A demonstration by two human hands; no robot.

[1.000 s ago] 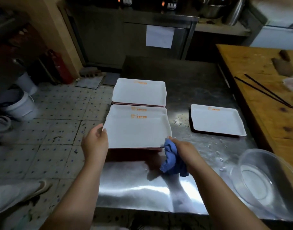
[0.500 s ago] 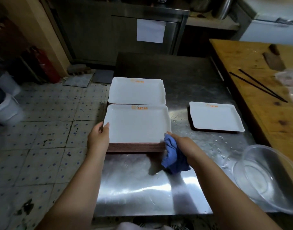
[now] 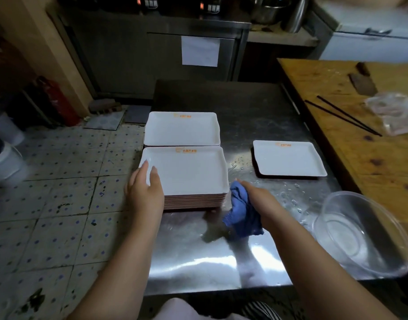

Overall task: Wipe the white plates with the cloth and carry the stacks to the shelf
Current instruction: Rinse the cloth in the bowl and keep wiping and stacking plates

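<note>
A commercial kitchen: steel worktable (image 3: 256, 107), stacked plates (image 3: 187, 174), wooden chopping bench (image 3: 360, 158).

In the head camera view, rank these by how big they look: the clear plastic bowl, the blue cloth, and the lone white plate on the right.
1. Clear plastic bowl, though it is nearest the camera.
2. Lone white rectangular plate.
3. Blue cloth, bunched in the right hand.

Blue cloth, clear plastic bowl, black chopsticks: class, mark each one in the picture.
Blue cloth (image 3: 242, 212): head view, middle of its crumpled folds.
Clear plastic bowl (image 3: 332, 202): head view, far rim.
Black chopsticks (image 3: 344, 115): head view, mid-length of one stick.
</note>
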